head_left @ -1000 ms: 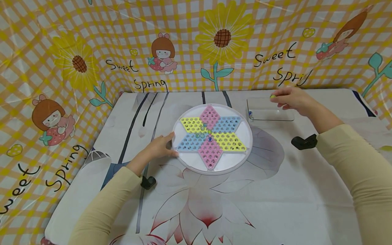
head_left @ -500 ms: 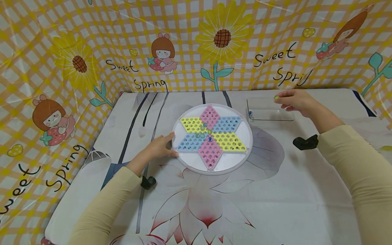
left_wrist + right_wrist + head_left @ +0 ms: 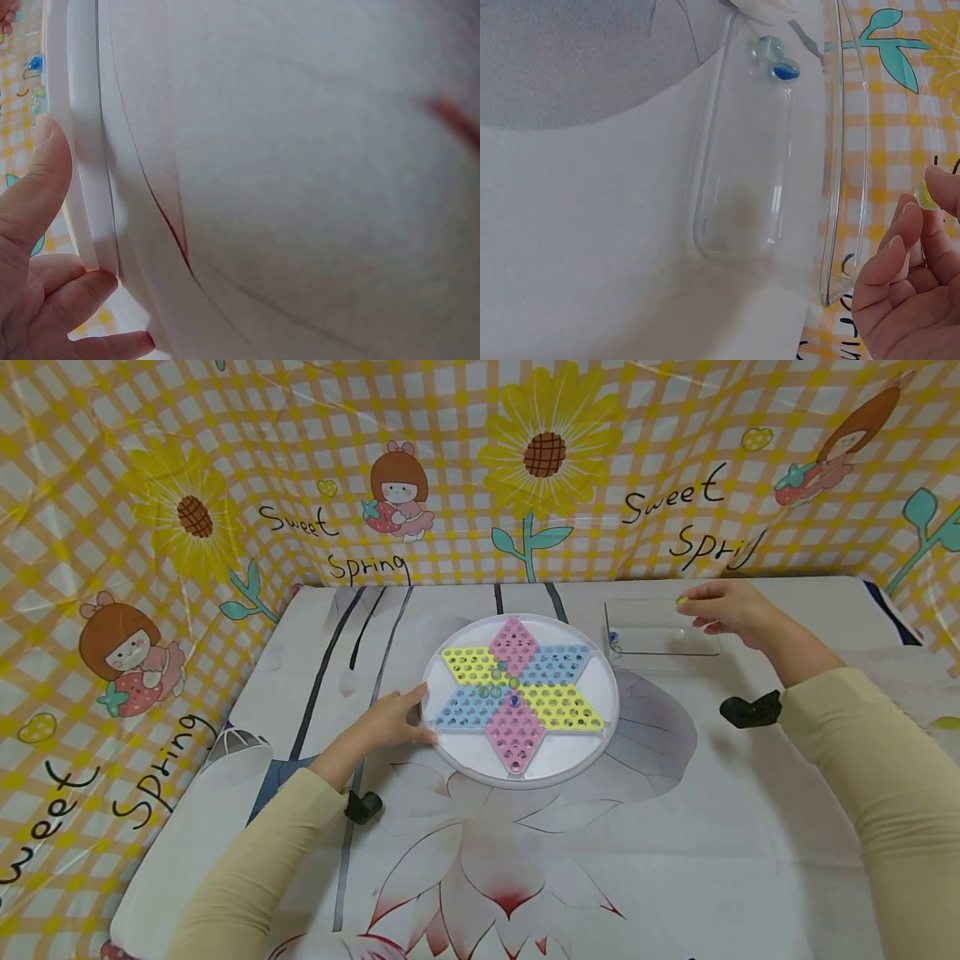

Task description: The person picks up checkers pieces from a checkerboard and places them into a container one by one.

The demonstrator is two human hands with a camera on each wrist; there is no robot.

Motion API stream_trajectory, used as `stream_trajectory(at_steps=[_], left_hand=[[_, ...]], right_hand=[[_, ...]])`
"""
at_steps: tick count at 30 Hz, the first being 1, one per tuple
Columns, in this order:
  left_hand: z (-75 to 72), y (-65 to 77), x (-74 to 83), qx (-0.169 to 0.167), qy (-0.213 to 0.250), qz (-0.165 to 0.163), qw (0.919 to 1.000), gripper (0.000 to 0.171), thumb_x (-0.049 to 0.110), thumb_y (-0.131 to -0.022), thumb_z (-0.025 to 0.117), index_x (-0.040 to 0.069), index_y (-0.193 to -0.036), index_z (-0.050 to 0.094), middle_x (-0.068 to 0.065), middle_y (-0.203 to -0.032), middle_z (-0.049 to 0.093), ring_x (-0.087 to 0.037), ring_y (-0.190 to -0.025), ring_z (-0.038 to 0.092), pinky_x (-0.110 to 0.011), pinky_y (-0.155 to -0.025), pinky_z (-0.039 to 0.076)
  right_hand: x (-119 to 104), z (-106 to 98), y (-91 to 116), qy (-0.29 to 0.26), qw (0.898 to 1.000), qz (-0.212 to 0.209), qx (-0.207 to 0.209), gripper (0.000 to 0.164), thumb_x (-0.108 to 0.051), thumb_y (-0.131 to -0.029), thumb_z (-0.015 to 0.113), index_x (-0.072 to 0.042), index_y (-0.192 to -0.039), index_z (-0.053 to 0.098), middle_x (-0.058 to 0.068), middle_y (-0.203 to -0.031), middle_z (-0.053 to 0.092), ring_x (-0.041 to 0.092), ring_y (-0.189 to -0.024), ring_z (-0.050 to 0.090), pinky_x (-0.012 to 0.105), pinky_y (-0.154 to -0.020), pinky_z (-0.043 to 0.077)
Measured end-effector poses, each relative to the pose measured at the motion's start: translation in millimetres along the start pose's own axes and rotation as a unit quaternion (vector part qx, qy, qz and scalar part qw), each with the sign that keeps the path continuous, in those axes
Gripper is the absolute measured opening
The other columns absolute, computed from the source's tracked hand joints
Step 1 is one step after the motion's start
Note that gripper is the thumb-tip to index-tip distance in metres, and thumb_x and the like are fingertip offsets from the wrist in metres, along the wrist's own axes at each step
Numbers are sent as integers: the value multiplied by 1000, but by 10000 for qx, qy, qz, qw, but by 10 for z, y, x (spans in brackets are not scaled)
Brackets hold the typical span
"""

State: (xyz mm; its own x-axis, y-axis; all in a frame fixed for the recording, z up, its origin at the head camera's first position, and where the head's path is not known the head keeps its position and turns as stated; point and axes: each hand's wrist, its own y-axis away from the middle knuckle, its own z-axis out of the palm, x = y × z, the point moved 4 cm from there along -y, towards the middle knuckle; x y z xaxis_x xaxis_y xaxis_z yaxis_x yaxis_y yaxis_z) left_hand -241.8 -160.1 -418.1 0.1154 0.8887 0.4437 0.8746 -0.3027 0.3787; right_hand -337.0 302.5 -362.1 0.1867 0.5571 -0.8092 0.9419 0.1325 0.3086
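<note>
A round white Chinese checkers board [image 3: 573,752] with a pink, yellow and blue star lies mid-table. Several marbles stand around its centre, among them a dark blue marble [image 3: 514,701] and pale greenish ones. My left hand [image 3: 386,724] grips the board's left rim; in the left wrist view its thumb [image 3: 46,176] lies over the edge, with fingers against the side. Between thumb and fingertips my right hand [image 3: 726,608] pinches a yellow-green marble [image 3: 926,196], above the far right part of a clear plastic box [image 3: 663,645]. Inside the box's left end sit a blue-swirled marble [image 3: 784,71] and clear greenish glass.
The table wears a white cloth [image 3: 675,877] printed with flowers and dark lines. Behind and to the left hangs a yellow checked cloth [image 3: 465,427] with sunflowers. Black wrist cameras show at both cuffs, the right camera [image 3: 750,710] above the table.
My right hand, holding the yellow-green marble, has shifted slightly right over the box and then nearly stopped. The left hand and board stay put.
</note>
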Motion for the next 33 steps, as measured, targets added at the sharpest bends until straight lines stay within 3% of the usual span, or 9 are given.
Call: stream_trajectory(at_steps=[3,9,19,23,29,33], left_hand=[[1,-3,-5,1,-3,-19,10000,92,39,-77,71,10,-147,18,-22,-145,29,-42,-135,18,-56,-105,23],[8,-5,-10,-1,2,-38,10000,91,39,-78,70,10,-147,19,-22,-145,29,-42,-135,18,-56,-105,23],[11,-12,-19,6,4,-28,10000,92,40,-77,71,10,-147,19,-22,-145,30,-43,-135,19,-57,-105,24],[12,-16,-20,19,-1,-28,10000,92,40,-77,71,10,-147,19,-22,-145,30,-43,-135,19,-57,-105,24],[8,-8,-14,22,-3,-6,10000,92,40,-77,71,10,-147,19,-22,-144,30,-43,-134,19,-57,-104,24],[5,-2,-11,21,9,-10,10000,92,39,-77,71,10,-147,19,-22,-144,30,-43,-134,20,-57,-104,25]], right_hand=[[15,-6,4,23,10000,26,14,42,-46,-81,64,-14,-108,56,-23,-77,57,5,-73,55,19,-66,47],[62,-22,6,-109,9999,86,6,21,-45,-80,66,-29,-91,57,-23,-75,57,4,-73,55,18,-66,47],[118,-29,-22,-12,9998,223,-4,41,-43,-84,62,-13,-111,54,-24,-75,57,6,-75,54,18,-66,47],[112,-28,-14,-43,9998,218,-7,44,-47,-80,64,-14,-108,55,-24,-75,57,6,-75,55,18,-66,47],[80,-23,8,-129,9998,156,-20,32,-47,-80,64,-24,-100,56,-24,-76,57,3,-74,55,18,-67,47],[6,9,25,0,10000,41,-9,45,-47,-82,63,-16,-112,54,-25,-78,56,2,-74,54,18,-67,47]])
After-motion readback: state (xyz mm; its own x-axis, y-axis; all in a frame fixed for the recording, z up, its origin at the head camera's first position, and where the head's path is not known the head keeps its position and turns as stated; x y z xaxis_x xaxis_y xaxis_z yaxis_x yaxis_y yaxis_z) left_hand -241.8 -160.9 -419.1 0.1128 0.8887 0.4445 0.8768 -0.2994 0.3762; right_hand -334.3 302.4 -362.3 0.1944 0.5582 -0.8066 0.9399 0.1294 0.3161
